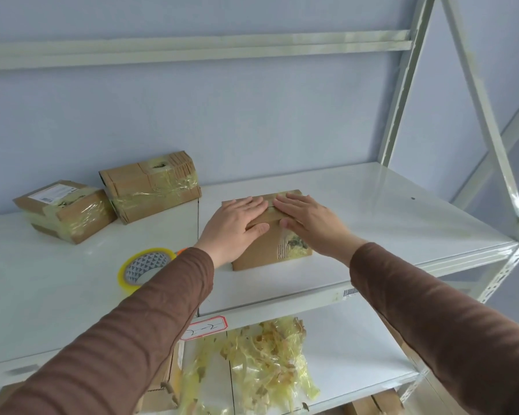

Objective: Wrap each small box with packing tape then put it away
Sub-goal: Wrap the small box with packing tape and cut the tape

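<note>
brown box [267,250], yellow tape roll [143,269] with triangle-patterned core, white shelf [372,211], brown sleeves [150,313]

Both hands lie flat on the box [270,238] on the shelf [372,205]: left hand [237,226] beside right hand [309,223]. The tape roll [144,269] sits left of the box; two wrapped boxes [150,185] stand farther left, by the wall.

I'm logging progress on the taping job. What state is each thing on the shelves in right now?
Box: flat on the shelf, both hands pressing its top.
Left hand: open, flat on box.
Right hand: open, flat on box.
Tape roll: lying flat, untouched.
Two taped boxes: wrapped, set by the wall.
Tape scraps: crumpled on the lower shelf.
</note>
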